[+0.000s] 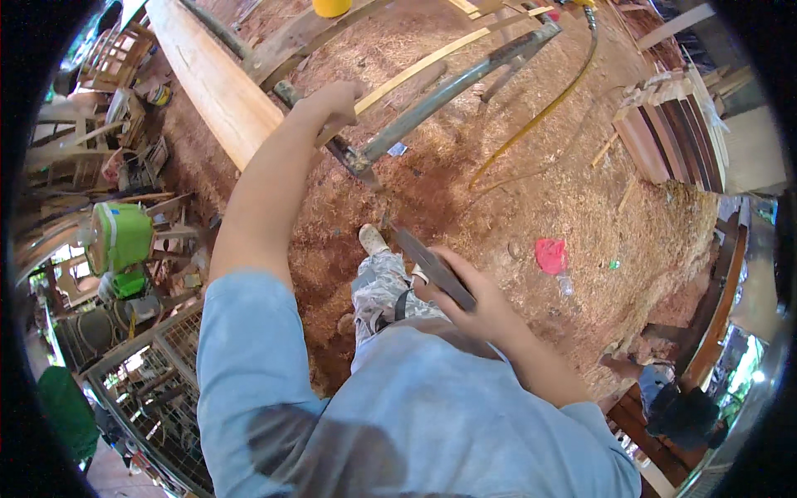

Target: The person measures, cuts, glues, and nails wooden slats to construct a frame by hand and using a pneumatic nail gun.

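Observation:
My left hand (336, 106) reaches forward with its fingers curled around a thin, pale wooden strip (427, 62). The strip curves away to the upper right, above a worn metal pipe stand (465, 90). Low in front of my body, my right hand (480, 300) is closed on a dark, flat, long tool (436, 270). Its narrower end points up and left toward the corner of the stand; its exact kind is unclear. A wide wooden plank (212, 87) lies just left of my left hand, partly behind my forearm.
Wood shavings cover the ground (531, 183), crossed by a yellow hose (531, 124). A red plastic piece (550, 256) lies to the right. Stacked boards (668, 137) stand at right. Green containers (120, 236) and a wire cage (154, 386) are at left. Another person (681, 415) is at lower right.

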### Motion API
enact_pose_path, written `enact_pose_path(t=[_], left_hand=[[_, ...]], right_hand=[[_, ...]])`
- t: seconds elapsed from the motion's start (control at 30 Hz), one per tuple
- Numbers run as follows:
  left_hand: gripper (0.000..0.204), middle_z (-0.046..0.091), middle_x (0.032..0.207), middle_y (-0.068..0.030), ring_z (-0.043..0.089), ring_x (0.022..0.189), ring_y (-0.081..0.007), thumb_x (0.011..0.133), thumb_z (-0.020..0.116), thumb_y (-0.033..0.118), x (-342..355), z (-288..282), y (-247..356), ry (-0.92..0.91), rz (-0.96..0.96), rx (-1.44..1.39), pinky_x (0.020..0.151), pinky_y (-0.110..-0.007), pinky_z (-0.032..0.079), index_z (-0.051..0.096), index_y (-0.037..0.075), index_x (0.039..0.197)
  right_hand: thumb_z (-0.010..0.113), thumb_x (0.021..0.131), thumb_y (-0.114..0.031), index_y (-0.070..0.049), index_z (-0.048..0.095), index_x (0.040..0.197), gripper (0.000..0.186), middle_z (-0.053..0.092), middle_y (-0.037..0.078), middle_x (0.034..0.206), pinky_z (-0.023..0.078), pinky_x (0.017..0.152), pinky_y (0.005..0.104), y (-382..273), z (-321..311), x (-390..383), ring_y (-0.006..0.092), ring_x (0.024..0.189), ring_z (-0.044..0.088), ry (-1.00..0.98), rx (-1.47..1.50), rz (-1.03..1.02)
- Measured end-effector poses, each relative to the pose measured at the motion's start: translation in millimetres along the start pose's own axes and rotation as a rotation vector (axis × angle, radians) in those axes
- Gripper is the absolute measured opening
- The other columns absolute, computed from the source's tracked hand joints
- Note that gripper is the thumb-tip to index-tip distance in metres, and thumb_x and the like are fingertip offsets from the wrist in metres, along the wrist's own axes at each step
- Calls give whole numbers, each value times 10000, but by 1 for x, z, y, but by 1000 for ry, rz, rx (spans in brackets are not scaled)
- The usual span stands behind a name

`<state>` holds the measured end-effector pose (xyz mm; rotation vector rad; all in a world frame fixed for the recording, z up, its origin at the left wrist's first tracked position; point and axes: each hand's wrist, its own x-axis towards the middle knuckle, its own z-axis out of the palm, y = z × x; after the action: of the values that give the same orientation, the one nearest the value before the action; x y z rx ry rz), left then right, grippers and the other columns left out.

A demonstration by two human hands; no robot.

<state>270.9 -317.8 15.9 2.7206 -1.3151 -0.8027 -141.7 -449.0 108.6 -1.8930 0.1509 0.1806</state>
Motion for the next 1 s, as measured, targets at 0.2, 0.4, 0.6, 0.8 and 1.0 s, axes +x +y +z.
enact_pose_path(t=[0.2,0.4,0.6,0.8,1.0], left_hand=[[360,699,850,-176,676,823,-334,690,740,219,-8,-6,8,-6,-93,-40,728,-423,544,672,30,989],[328,705,830,-170,684,772,-313,698,707,156,10,-2,17,-6,-114,-140,703,-423,543,675,39,1003],[351,702,869,-206,691,789,-340,671,719,172,6,12,-13,-158,-65,233,701,-422,553,714,28,990],[301,689,928,-251,685,908,-363,708,667,174,23,14,-21,-76,-63,254,822,-449,538,715,6,952],[556,642,1095,-298,629,1056,-397,843,565,426,1,31,11,101,-163,-8,911,-466,503,631,-43,1134]], right_hand=[[666,852,-142,-91,462,1380,568,673,218,993,535,755,384,-6,-20,-30,340,876,698,-11,-4,30],[648,863,-149,-76,482,1345,515,670,245,949,537,738,398,-8,6,44,366,886,691,-14,50,108],[673,852,-131,-50,457,1379,576,645,183,1178,505,909,363,-20,-31,-38,289,1056,660,-120,-12,126],[655,855,-286,-146,438,1409,611,694,214,989,550,790,463,3,5,62,390,879,686,-78,-157,110],[725,842,-335,-81,527,1364,613,674,139,1187,503,916,367,34,-62,-48,272,1065,659,-112,-29,117]])
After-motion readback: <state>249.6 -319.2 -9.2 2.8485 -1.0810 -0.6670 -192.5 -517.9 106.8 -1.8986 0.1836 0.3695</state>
